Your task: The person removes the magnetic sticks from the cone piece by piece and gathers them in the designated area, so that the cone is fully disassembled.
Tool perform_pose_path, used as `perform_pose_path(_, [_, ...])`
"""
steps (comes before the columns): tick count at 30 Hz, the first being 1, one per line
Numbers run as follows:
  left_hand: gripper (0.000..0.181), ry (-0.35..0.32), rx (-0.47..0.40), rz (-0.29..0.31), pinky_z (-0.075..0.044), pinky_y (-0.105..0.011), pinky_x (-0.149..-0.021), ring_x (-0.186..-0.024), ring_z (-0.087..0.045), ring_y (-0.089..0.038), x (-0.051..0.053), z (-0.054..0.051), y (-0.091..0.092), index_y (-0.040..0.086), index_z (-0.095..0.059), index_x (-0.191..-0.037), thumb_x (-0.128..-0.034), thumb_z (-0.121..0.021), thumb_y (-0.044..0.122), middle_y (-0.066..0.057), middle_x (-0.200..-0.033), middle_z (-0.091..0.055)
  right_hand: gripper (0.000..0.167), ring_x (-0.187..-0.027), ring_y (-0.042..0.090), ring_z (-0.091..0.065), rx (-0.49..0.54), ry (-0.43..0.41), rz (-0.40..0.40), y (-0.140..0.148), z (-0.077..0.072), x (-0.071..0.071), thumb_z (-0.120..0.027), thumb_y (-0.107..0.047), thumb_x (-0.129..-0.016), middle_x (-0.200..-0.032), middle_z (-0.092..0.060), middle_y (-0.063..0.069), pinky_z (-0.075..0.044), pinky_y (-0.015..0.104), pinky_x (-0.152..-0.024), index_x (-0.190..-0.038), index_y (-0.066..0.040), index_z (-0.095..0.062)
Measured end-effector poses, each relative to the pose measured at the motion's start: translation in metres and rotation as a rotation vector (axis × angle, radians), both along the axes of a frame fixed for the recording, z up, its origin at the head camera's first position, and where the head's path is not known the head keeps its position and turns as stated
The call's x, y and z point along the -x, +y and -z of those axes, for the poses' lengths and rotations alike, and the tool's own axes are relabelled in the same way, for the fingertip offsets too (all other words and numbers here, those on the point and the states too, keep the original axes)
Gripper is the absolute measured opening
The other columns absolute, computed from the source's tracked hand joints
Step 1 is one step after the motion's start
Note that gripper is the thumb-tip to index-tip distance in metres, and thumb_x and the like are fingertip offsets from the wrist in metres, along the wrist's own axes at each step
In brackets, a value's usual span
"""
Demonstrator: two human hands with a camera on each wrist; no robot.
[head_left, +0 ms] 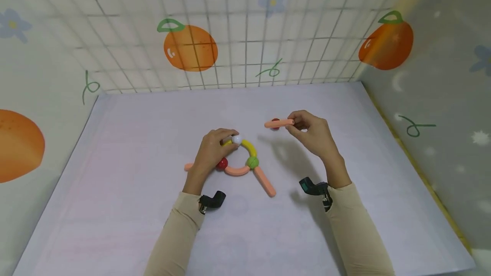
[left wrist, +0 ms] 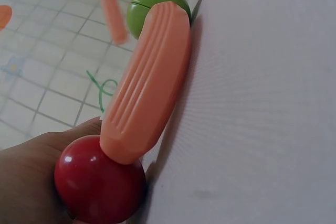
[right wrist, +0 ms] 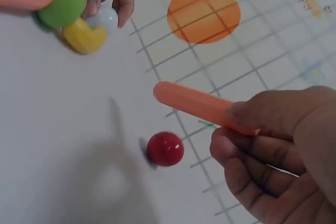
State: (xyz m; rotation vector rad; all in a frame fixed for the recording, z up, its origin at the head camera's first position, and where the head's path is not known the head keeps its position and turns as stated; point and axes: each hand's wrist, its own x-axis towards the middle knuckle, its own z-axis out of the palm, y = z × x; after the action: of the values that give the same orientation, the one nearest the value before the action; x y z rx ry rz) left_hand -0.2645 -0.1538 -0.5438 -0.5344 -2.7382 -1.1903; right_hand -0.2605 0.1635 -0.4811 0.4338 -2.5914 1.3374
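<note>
My left hand [head_left: 211,150] pinches a white ball [head_left: 236,139] at the far side of a ring of magnetic-toy-like rods and balls lying on the table. A yellow curved rod [head_left: 250,147] runs from it to a green ball [head_left: 252,162]; a salmon curved rod [head_left: 236,171] links green to a red ball [head_left: 222,164]. One straight salmon rod [head_left: 265,181] sticks out from the green ball, another [head_left: 189,166] shows left of my wrist. Between thumb and fingers, my right hand [head_left: 312,133] holds a straight salmon rod [right wrist: 197,106] above the table.
A loose red ball [right wrist: 165,149] lies on the table below the held rod, partly covered by it in the head view. The white table [head_left: 126,225] meets a printed grid backdrop [head_left: 245,37] behind and side walls left and right.
</note>
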Motion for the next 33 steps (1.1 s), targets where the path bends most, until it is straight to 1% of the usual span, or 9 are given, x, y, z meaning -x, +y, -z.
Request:
perform_pose_path(3, [0.034, -0.011, -0.001, -0.006, -0.043, -0.035, -0.070, -0.081, -0.051, -0.019, 0.000, 0.002, 0.000, 0.022, -0.074, -0.117, -0.0846, -0.083, 0.025, 0.006, -0.120, -0.068, 0.024, -0.088, 0.020, -0.067, -0.046, -0.127, -0.020, 0.007, 0.014, 0.006, -0.074, -0.022, -0.093, -0.100, -0.071, 0.004, -0.051, 0.038, -0.076, -0.114, -0.011, -0.068])
perform_pose_path(6, [0.034, -0.014, 0.003, -0.003, -0.043, -0.035, -0.069, -0.081, -0.050, -0.019, 0.000, 0.003, 0.000, 0.023, -0.074, -0.118, -0.0851, -0.082, 0.026, 0.007, -0.120, -0.068, 0.025, -0.093, 0.023, -0.064, -0.070, -0.163, -0.009, 0.013, 0.028, 0.012, -0.074, -0.018, -0.093, -0.105, -0.068, 0.009, -0.051, 0.041, -0.080, -0.115, -0.006, -0.069])
perform_pose_path(9, [0.034, -0.019, 0.003, -0.002, -0.043, -0.035, -0.070, -0.082, -0.051, -0.019, 0.000, 0.003, 0.000, 0.023, -0.074, -0.118, -0.0853, -0.082, 0.026, 0.007, -0.121, -0.068, 0.026, -0.094, 0.026, -0.062, -0.085, -0.167, 0.008, 0.017, 0.039, 0.016, -0.074, -0.013, -0.092, -0.107, -0.066, 0.012, -0.049, 0.041, -0.083, -0.116, -0.003, -0.069])
perform_pose_path(14, [0.034, -0.013, -0.002, -0.003, -0.044, -0.035, -0.071, -0.082, -0.051, -0.019, 0.000, 0.003, 0.000, 0.022, -0.074, -0.118, -0.0849, -0.082, 0.025, 0.006, -0.122, -0.068, 0.027, -0.094, 0.029, -0.062, -0.136, -0.142, 0.020, 0.019, 0.050, 0.021, -0.072, -0.007, -0.091, -0.106, -0.065, 0.015, -0.049, 0.043, -0.083, -0.117, -0.001, -0.067])
perform_pose_path(18, [0.035, -0.005, -0.007, 0.005, -0.043, -0.035, -0.071, -0.081, -0.051, -0.019, 0.000, 0.002, 0.000, 0.021, -0.074, -0.119, -0.0849, -0.082, 0.024, 0.005, -0.121, -0.068, 0.017, -0.094, 0.030, -0.063, -0.181, -0.113, 0.044, 0.019, 0.056, 0.023, -0.071, -0.004, -0.092, -0.109, -0.064, 0.015, -0.050, 0.045, -0.083, -0.109, -0.001, -0.070])
perform_pose_path(23, [0.036, -0.008, -0.008, 0.016, -0.043, -0.036, -0.074, -0.084, -0.052, -0.019, 0.001, 0.003, 0.000, 0.021, -0.073, -0.121, -0.0865, -0.081, 0.026, 0.005, -0.121, -0.068, 0.010, -0.095, 0.031, -0.062, -0.201, -0.082, 0.068, 0.019, 0.059, 0.023, -0.072, -0.005, -0.092, -0.109, -0.063, 0.014, -0.050, 0.046, -0.083, -0.101, -0.002, -0.073])
perform_pose_path(28, [0.038, -0.023, 0.023, 0.028, -0.045, -0.039, -0.081, -0.094, -0.054, -0.020, 0.000, 0.002, 0.001, 0.021, -0.070, -0.126, -0.0889, -0.078, 0.028, 0.004, -0.126, -0.065, 0.014, -0.096, 0.031, -0.062, -0.226, -0.057, 0.057, 0.019, 0.055, 0.021, -0.071, -0.007, -0.093, -0.110, -0.064, 0.014, -0.048, 0.047, -0.085, -0.105, -0.001, -0.072])
perform_pose_path(31, [0.038, 0.015, 0.051, 0.068, -0.043, -0.041, -0.087, -0.102, -0.054, -0.021, -0.002, -0.003, 0.004, 0.022, -0.069, -0.128, -0.0908, -0.076, 0.027, 0.003, -0.129, -0.063, 0.015, -0.095, 0.030, -0.061, -0.217, -0.005, 0.043, 0.016, 0.046, 0.018, -0.068, -0.008, -0.095, -0.110, -0.064, 0.014, -0.048, 0.048, -0.085, -0.107, 0.000, -0.071])
perform_pose_path(33, [0.035, 0.070, 0.079, 0.113, -0.041, -0.041, -0.087, -0.104, -0.054, -0.021, -0.005, -0.007, 0.009, 0.022, -0.071, -0.127, -0.0925, -0.074, 0.026, 0.004, -0.129, -0.064, 0.015, -0.094, 0.028, -0.061, -0.197, 0.022, 0.028, 0.013, 0.038, 0.012, -0.067, -0.009, -0.095, -0.109, -0.065, 0.012, -0.048, 0.047, -0.083, -0.108, -0.001, -0.071])
